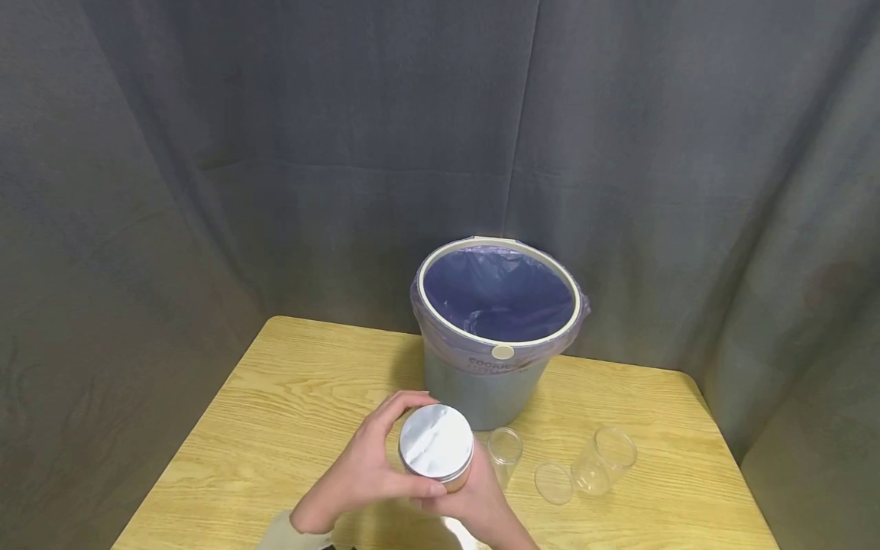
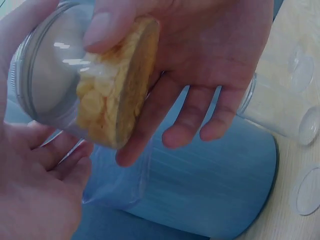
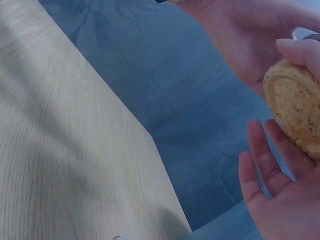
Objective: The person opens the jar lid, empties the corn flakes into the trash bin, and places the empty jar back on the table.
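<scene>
A clear jar [image 2: 55, 65] with a silver lid [image 1: 437, 441] is held up between both hands over the front of the table. Yellow-orange crumbly pieces [image 2: 102, 95] cover its bottom. My left hand [image 1: 371, 462] grips it around the lid, thumb along the near side and fingers along the far side. Lower down, my right hand [image 1: 474, 489] holds the jar's body between thumb and forefinger, its other fingers extended in the left wrist view. From beneath, the jar's base [image 3: 295, 105] shows at the right of the right wrist view.
A grey bin [image 1: 481, 389] lined with a purple bag [image 1: 498, 294] stands behind the hands. Right of them are one clear container [image 1: 505, 451], another lying tilted [image 1: 605, 462], and a flat clear disc [image 1: 553, 483] on the wooden table [image 1: 316, 382]. Grey curtains [image 1: 330, 153] surround the table.
</scene>
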Available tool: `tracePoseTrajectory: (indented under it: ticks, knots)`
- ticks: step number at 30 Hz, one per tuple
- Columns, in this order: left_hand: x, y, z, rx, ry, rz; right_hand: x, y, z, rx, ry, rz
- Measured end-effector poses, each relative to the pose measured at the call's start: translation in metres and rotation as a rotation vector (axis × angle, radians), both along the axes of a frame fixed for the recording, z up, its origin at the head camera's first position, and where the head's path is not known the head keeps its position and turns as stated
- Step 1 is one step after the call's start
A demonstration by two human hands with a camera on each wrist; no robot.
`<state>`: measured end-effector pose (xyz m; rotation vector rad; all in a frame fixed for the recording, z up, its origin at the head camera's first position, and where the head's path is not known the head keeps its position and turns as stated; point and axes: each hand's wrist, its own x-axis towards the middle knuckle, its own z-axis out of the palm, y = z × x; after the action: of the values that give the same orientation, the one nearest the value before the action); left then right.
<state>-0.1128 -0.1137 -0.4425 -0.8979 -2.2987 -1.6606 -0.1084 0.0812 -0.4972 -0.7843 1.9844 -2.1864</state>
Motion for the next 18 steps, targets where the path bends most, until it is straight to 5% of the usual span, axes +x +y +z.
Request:
tracePoseTrajectory:
  ticks: [9,18]
  knots:
    - [0.005,0.012,-0.004,0.057,-0.042,0.052,0.002,-0.002,-0.002,0.003,-0.022,-0.012]
    - [-0.001,-0.003,-0.003,0.010,-0.001,-0.061,0.001,0.000,0.001,-0.015,-0.010,0.012]
